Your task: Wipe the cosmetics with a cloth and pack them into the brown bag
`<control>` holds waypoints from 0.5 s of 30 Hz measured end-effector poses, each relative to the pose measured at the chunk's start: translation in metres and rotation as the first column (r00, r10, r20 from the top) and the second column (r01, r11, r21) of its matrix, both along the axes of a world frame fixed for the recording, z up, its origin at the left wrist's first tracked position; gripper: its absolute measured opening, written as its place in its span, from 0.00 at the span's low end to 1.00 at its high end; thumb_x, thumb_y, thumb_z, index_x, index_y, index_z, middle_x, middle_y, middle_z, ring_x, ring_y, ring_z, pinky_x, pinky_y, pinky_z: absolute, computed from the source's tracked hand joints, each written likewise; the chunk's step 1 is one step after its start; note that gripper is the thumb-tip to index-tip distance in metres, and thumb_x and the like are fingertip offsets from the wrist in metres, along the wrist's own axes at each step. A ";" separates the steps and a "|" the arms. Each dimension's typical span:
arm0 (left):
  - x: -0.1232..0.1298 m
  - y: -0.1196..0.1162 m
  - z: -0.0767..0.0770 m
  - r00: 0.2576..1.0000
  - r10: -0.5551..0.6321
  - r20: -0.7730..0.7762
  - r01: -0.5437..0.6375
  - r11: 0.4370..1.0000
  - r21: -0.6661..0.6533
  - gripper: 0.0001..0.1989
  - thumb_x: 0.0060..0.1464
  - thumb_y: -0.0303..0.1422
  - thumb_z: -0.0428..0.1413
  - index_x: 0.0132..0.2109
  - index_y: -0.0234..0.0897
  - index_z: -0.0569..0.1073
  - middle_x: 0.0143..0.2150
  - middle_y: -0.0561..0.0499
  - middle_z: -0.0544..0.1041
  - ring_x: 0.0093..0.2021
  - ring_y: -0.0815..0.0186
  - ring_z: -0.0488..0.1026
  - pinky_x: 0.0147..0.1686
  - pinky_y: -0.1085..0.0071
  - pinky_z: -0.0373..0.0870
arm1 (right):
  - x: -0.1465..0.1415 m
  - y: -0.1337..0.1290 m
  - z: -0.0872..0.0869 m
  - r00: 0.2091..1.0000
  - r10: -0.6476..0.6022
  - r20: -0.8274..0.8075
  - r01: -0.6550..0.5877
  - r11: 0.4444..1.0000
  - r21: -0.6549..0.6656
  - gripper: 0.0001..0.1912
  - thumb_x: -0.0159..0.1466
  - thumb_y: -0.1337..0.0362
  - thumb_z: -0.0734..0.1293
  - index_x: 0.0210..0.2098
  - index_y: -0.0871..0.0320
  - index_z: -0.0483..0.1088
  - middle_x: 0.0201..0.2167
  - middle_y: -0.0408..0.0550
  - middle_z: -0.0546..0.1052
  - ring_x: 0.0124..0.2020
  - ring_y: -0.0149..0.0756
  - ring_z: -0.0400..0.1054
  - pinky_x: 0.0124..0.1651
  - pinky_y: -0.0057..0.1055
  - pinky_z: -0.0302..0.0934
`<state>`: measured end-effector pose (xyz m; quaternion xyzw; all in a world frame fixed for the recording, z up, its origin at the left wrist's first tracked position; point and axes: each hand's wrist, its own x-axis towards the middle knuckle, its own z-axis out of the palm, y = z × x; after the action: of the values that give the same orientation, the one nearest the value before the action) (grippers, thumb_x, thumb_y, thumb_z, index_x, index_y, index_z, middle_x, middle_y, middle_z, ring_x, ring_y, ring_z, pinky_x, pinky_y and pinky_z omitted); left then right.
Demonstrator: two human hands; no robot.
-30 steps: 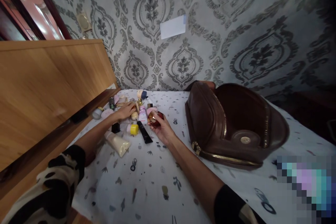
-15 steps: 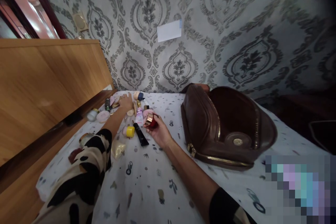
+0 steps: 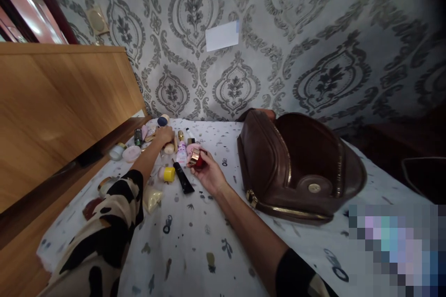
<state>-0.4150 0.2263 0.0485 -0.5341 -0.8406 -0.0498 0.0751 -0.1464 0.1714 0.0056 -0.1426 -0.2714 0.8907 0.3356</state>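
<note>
My right hand (image 3: 209, 174) is closed around a small dark red cosmetic container with a gold cap (image 3: 195, 157), held tilted just above the sheet. At the far end of the cluster, my left hand (image 3: 165, 135) is closed at a jar with a dark blue lid (image 3: 163, 120); its fingertips are mostly hidden. Near the hands lie a black tube (image 3: 183, 178), a yellow-lidded jar (image 3: 169, 174), a purple-and-white bottle (image 3: 181, 152) and a round pink item (image 3: 192, 148), partly covered by the red container. A clear packet with yellowish contents (image 3: 152, 198) lies beside my left sleeve.
A brown leather bag (image 3: 299, 167) stands unzipped on the patterned sheet (image 3: 195, 250) at the right. Along the left runs a wooden panel (image 3: 69, 97), with a pale pink round case (image 3: 131, 153) and several jars near it. The patterned wall (image 3: 233, 88) closes off the back.
The blue-lidded jar has shifted left and turned, from beside my left hand to just beyond its fingers. My right hand keeps the red container almost still. The view has shifted slightly.
</note>
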 end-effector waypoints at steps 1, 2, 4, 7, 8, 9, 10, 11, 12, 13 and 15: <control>0.004 -0.002 0.001 1.000 -0.029 -0.002 0.029 0.999 0.032 0.18 0.64 0.39 0.54 0.57 0.35 0.71 0.56 0.41 0.73 0.54 0.55 0.73 0.52 0.53 0.72 | 0.000 0.001 0.000 1.000 -0.002 -0.002 0.002 1.000 -0.010 0.11 0.63 0.61 0.69 0.45 0.49 0.67 0.31 0.41 0.79 0.27 0.34 0.75 0.26 0.26 0.66; 0.010 -0.004 0.002 0.997 -0.075 -0.004 0.075 0.995 0.065 0.18 0.65 0.38 0.52 0.57 0.34 0.71 0.57 0.40 0.73 0.56 0.53 0.71 0.54 0.52 0.70 | 0.000 0.001 0.000 1.000 -0.001 -0.005 0.001 1.000 -0.027 0.10 0.64 0.60 0.68 0.44 0.51 0.68 0.31 0.42 0.79 0.27 0.34 0.75 0.26 0.26 0.67; 0.026 -0.009 0.003 0.975 -0.223 -0.006 0.222 0.969 0.107 0.19 0.67 0.38 0.47 0.59 0.36 0.70 0.59 0.39 0.72 0.62 0.52 0.67 0.60 0.53 0.64 | -0.001 0.003 0.000 1.000 0.006 -0.026 -0.008 0.997 -0.080 0.09 0.65 0.58 0.67 0.43 0.55 0.69 0.31 0.46 0.80 0.27 0.35 0.75 0.26 0.27 0.68; 0.052 -0.019 0.000 0.872 -0.488 0.028 0.485 0.872 0.069 0.21 0.66 0.40 0.48 0.62 0.43 0.68 0.62 0.46 0.71 0.63 0.58 0.65 0.63 0.61 0.60 | 0.000 0.006 0.001 0.997 0.002 -0.072 -0.015 0.983 -0.181 0.15 0.70 0.54 0.61 0.42 0.59 0.71 0.29 0.50 0.80 0.25 0.34 0.74 0.25 0.27 0.70; 0.058 -0.022 -0.002 0.831 -0.554 0.051 0.553 0.833 0.038 0.21 0.65 0.41 0.49 0.62 0.45 0.70 0.63 0.48 0.71 0.63 0.60 0.65 0.63 0.64 0.60 | 0.001 0.007 0.002 0.997 -0.004 -0.080 -0.013 0.978 -0.207 0.18 0.71 0.52 0.58 0.41 0.59 0.72 0.28 0.51 0.80 0.24 0.34 0.73 0.25 0.27 0.70; 0.062 -0.025 -0.004 0.799 -0.597 0.074 0.598 0.801 0.011 0.20 0.64 0.42 0.50 0.60 0.45 0.71 0.63 0.49 0.71 0.62 0.61 0.66 0.63 0.66 0.60 | 0.002 0.008 0.003 0.997 -0.006 -0.082 -0.013 0.974 -0.227 0.21 0.72 0.51 0.56 0.41 0.60 0.72 0.27 0.51 0.80 0.22 0.34 0.72 0.24 0.26 0.69; 0.064 -0.027 -0.005 0.780 -0.620 0.091 0.623 0.782 -0.010 0.19 0.64 0.42 0.50 0.58 0.44 0.73 0.62 0.49 0.71 0.62 0.61 0.66 0.62 0.67 0.60 | 0.003 0.008 0.004 0.997 -0.002 -0.080 -0.018 0.970 -0.243 0.24 0.72 0.49 0.53 0.40 0.60 0.72 0.26 0.51 0.79 0.21 0.33 0.71 0.23 0.26 0.68; 0.064 -0.029 -0.006 0.777 -0.622 0.101 0.626 0.779 -0.024 0.18 0.65 0.42 0.49 0.56 0.43 0.74 0.61 0.48 0.72 0.61 0.61 0.67 0.62 0.67 0.60 | 0.004 0.008 0.004 0.997 0.008 -0.081 -0.028 0.967 -0.254 0.26 0.72 0.48 0.52 0.40 0.60 0.72 0.26 0.52 0.79 0.21 0.33 0.71 0.22 0.26 0.68; 0.062 -0.029 -0.006 0.790 -0.604 0.102 0.609 0.792 -0.028 0.18 0.66 0.42 0.47 0.55 0.42 0.75 0.60 0.47 0.73 0.60 0.61 0.67 0.61 0.66 0.61 | 0.004 0.009 0.005 0.996 0.019 -0.082 -0.040 0.964 -0.263 0.27 0.72 0.47 0.51 0.40 0.60 0.72 0.26 0.53 0.79 0.21 0.33 0.70 0.22 0.26 0.68; 0.059 -0.029 -0.005 0.816 -0.570 0.095 0.574 0.818 -0.024 0.19 0.67 0.43 0.45 0.54 0.42 0.75 0.57 0.46 0.75 0.59 0.60 0.68 0.60 0.65 0.62 | 0.005 0.009 0.005 0.996 0.025 -0.083 -0.047 0.961 -0.273 0.28 0.72 0.46 0.51 0.40 0.61 0.72 0.26 0.54 0.79 0.21 0.34 0.70 0.22 0.26 0.68; 0.051 -0.025 -0.003 0.877 -0.475 0.077 0.477 0.879 -0.009 0.20 0.68 0.43 0.43 0.52 0.41 0.74 0.53 0.44 0.76 0.56 0.58 0.70 0.57 0.61 0.64 | 0.006 0.010 0.005 0.997 0.015 -0.079 -0.038 0.957 -0.289 0.28 0.72 0.46 0.52 0.40 0.60 0.72 0.27 0.54 0.79 0.23 0.34 0.71 0.24 0.27 0.69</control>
<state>-0.3641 0.2015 0.0453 -0.7230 -0.6865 -0.0745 0.0228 -0.1407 0.1810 0.0103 -0.1528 -0.1266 0.9301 0.3091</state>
